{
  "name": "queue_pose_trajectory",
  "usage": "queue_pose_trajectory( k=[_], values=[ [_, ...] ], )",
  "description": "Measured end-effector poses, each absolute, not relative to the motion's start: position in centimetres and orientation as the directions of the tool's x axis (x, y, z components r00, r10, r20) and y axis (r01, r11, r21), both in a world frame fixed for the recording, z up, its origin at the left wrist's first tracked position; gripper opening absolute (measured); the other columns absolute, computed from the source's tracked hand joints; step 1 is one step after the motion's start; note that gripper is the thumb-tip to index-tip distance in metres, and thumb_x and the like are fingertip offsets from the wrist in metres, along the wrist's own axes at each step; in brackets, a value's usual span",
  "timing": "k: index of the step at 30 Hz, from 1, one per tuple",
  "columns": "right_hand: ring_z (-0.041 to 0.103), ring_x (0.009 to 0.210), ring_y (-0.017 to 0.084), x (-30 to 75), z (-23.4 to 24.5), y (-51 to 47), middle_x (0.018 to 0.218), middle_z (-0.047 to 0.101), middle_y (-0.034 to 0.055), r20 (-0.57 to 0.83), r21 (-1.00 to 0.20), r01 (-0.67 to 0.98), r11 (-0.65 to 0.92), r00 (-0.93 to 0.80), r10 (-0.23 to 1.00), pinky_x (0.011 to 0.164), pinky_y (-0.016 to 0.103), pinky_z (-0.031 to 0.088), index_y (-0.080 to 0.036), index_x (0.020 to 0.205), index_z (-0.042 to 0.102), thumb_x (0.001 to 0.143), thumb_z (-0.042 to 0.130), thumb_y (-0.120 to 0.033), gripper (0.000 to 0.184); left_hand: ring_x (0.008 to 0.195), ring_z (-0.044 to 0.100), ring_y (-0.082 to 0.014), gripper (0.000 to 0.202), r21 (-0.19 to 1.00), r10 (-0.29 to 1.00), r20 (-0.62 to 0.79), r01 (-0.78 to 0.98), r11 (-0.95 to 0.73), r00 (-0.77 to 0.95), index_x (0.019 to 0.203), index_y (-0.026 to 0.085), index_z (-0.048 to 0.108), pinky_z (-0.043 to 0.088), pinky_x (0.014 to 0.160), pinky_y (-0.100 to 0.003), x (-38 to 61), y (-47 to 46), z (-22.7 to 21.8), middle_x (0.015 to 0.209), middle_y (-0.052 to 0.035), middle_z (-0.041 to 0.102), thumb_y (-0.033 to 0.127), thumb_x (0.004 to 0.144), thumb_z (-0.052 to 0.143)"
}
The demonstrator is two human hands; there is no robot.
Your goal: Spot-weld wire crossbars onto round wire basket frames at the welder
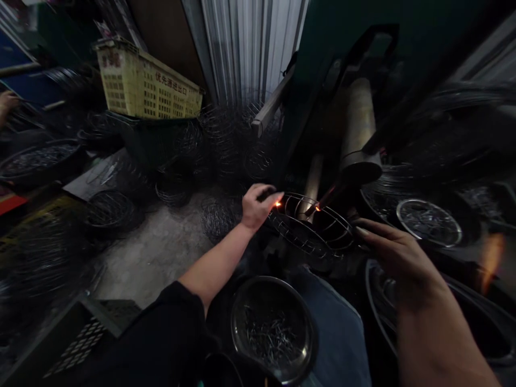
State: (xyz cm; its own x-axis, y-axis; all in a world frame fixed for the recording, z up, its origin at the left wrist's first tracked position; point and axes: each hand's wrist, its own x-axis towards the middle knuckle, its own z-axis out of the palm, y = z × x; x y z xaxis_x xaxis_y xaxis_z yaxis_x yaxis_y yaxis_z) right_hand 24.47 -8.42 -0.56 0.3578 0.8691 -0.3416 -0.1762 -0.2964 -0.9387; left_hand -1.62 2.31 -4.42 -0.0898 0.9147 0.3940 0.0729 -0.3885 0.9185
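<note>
A round wire frame (318, 243), made of curved rods and rings, is held at the machine between my two hands. My left hand (255, 207) pinches its left rim with thumb and fingers. On the opposite side, my right hand (389, 242) has its thumb and fingers closed on the right rim. The wire touches the machine's lower metal post (313, 180), below a thick cylindrical upper arm (358, 126). One orange glow shows at the post and another beside my left fingertips. A metal bowl (237, 322) of short wire pieces (272, 338) sits below, by my leg.
At the back left, a yellow crate (153, 86) rests on a dark bin (141, 137). Wire bundles (220, 217) lie on the floor (161, 242). On the right are a small bowl (429, 223) of metal pieces and a large basin (374, 306). Another person's hand (7, 102) shows far left.
</note>
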Motion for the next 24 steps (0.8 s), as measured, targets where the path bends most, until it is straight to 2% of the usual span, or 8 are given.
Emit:
queue_pose_trajectory(
  k=[2,4,6,8,12,17,21,24],
  values=[
    [0.071,0.066,0.016,25.5,-1.7,-9.2,0.076,0.078,0.0048,-0.374,-0.927,-0.174,-0.333,0.353,0.858,0.06,0.02,0.057,-0.02,0.077,0.082,0.034,0.097,-0.03,0.046,0.077,0.065,-0.0161,0.016,0.914,0.926,0.377,0.15,-0.378,0.039,0.079,0.017,0.076,0.055,0.078,-0.03,-1.7,-1.2,-5.8,0.082,-0.0042,0.07,0.031,0.072,0.082],
    [0.07,0.064,0.017,26.1,-2.7,-9.7,0.073,0.077,0.0054,-0.406,-0.914,-0.18,-0.365,0.344,0.847,0.059,0.021,0.058,-0.02,0.073,0.082,0.032,0.098,-0.028,0.045,0.094,0.069,-0.0209,0.034,0.895,0.921,0.335,0.237,-0.377,0.199,0.099,0.017,0.077,0.056,0.092,-0.035,-0.9,-3.9,-7.7,0.101,-0.0073,0.072,0.02,0.066,0.083],
    [0.07,0.061,0.018,26.3,-3.5,-10.1,0.07,0.076,0.0048,-0.389,-0.92,-0.188,-0.343,0.352,0.852,0.057,0.024,0.058,-0.02,0.072,0.081,0.031,0.097,-0.026,0.044,0.115,0.064,-0.0277,0.06,0.847,0.923,0.325,0.37,-0.38,0.206,0.119,0.015,0.072,0.051,0.106,-0.042,0.4,-5.3,-9.5,0.123,-0.0132,0.067,0.018,0.06,0.085],
    [0.069,0.058,0.019,26.2,-4.1,-10.3,0.068,0.075,0.004,-0.339,-0.94,-0.174,-0.294,0.374,0.863,0.055,0.026,0.058,-0.02,0.072,0.08,0.031,0.097,-0.026,0.045,0.125,0.06,-0.0309,0.074,0.788,0.927,0.334,0.488,-0.374,0.171,0.13,0.013,0.066,0.047,0.11,-0.045,1.6,-5.6,-10.7,0.134,-0.0171,0.06,0.021,0.06,0.085],
    [0.069,0.058,0.019,26.1,-5.4,-10.3,0.069,0.075,0.0047,-0.289,-0.956,-0.171,-0.24,0.386,0.876,0.056,0.028,0.058,-0.017,0.075,0.079,0.03,0.099,-0.031,0.051,0.126,0.06,-0.0315,0.071,0.665,0.904,0.365,0.618,-0.42,0.222,0.137,0.015,0.06,0.05,0.108,-0.045,2.6,-5.3,-11.6,0.14,-0.0187,0.057,0.027,0.07,0.081],
    [0.069,0.055,0.019,25.7,-6.8,-10.9,0.067,0.074,0.0037,-0.234,-0.968,-0.186,-0.17,0.411,0.881,0.053,0.029,0.059,-0.018,0.073,0.078,0.027,0.1,-0.039,0.056,0.133,0.055,-0.0362,0.081,0.547,0.825,0.443,0.623,-0.559,0.352,0.144,0.01,0.052,0.049,0.108,-0.05,2.9,-4.9,-12.1,0.14,-0.021,0.06,0.038,0.075,0.081],
    [0.069,0.054,0.019,24.3,-6.5,-11.5,0.066,0.074,0.0038,-0.195,-0.975,-0.191,-0.115,0.476,0.858,0.053,0.028,0.059,-0.019,0.072,0.078,0.026,0.1,-0.042,0.056,0.128,0.059,-0.0333,0.082,0.587,0.784,0.509,0.524,-0.618,0.354,0.143,0.011,0.053,0.047,0.112,-0.048,3.0,-3.8,-13.1,0.137,-0.0195,0.062,0.048,0.075,0.081],
    [0.069,0.055,0.017,23.1,-5.8,-11.3,0.068,0.075,0.0038,-0.158,-0.982,-0.171,-0.079,0.518,0.841,0.054,0.025,0.059,-0.02,0.072,0.079,0.026,0.1,-0.042,0.055,0.13,0.058,-0.0305,0.083,0.619,0.771,0.545,0.463,-0.634,0.328,0.146,0.012,0.049,0.047,0.114,-0.045,2.9,-3.0,-13.8,0.14,-0.0173,0.061,0.045,0.075,0.08]
  ],
)
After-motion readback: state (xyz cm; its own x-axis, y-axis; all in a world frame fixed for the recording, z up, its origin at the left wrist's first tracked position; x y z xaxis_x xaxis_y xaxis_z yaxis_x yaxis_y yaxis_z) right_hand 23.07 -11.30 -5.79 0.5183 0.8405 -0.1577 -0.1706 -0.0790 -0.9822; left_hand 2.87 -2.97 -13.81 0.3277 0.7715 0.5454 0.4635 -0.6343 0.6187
